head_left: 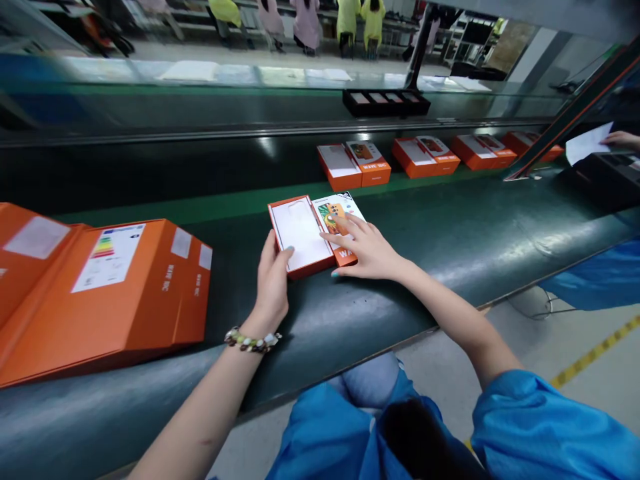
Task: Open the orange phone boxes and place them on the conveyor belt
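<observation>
An orange phone box lies on the green work surface in two parts side by side. On the left is the open box base (301,233), with a white insert inside. My left hand (273,277) grips its left side, thumb over the near-left corner. Against its right side sits the box lid (327,212), printed with a colourful phone picture. Spread fingers of my right hand (367,247) lie across this lid, thumb by its near edge. The hand partly covers the print.
Large orange cartons (125,293) stand at left. Similar opened phone boxes (341,167) line the belt behind. A black tray (387,103) with several compartments sits farther back. At far right, a co-worker's hand (620,139) holds a white sheet (587,143) above a black container (607,177).
</observation>
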{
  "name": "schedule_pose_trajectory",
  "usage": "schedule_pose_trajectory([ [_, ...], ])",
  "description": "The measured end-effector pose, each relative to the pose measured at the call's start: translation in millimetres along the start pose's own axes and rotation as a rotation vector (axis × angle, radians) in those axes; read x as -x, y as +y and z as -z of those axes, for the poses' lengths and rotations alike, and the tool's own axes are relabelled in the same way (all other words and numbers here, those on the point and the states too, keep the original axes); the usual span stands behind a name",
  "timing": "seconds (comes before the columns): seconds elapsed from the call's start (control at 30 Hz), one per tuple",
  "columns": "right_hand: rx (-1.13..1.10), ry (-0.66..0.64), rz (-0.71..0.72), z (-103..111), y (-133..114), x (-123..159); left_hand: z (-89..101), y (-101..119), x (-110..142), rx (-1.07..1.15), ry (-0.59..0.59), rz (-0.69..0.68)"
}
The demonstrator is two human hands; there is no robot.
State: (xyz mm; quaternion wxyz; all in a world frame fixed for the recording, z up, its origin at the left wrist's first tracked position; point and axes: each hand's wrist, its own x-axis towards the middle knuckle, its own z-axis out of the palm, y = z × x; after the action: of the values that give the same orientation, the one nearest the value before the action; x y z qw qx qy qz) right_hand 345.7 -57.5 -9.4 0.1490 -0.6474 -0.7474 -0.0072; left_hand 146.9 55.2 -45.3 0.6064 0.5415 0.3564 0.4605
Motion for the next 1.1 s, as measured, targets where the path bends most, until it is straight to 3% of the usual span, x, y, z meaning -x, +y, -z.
schedule_pose_trajectory([
  [0.07, 0.043, 0.014, 0.015, -5, 0, 1, -4.1, -5, 3, -0.014, -0.027, -0.044],
  [0.27, 0.098, 0.071, 0.014, -25, 8, -26, 1.3, -14, -20, 0.024, 0.117, -0.027],
  [0.37, 0.104, 0.054, -0.002, -31, 18, -67, 6.8, -17, -35, 0.028, 0.243, -0.063],
  [0.53, 0.105, 0.028, -0.045, -43, 35, -161, 15.8, -20, -45, 0.086, 0.453, -0.05],
  [0.67, 0.113, 0.043, -0.045, -52, 46, -223, 15.7, -21, -43, 0.006, 0.432, -0.05],
  [0.77, 0.114, 0.041, -0.053, -56, 54, -247, 13.6, -22, -41, -0.022, 0.378, -0.055],
  [0.93, 0.13, 0.094, -0.088, -65, 44, -236, 13.7, -27, -43, -0.041, 0.331, -0.06],
  [1.1, 0.08, 0.139, -0.026, -86, -7, -172, 11.9, -4, -33, -0.033, 0.29, -0.163],
])
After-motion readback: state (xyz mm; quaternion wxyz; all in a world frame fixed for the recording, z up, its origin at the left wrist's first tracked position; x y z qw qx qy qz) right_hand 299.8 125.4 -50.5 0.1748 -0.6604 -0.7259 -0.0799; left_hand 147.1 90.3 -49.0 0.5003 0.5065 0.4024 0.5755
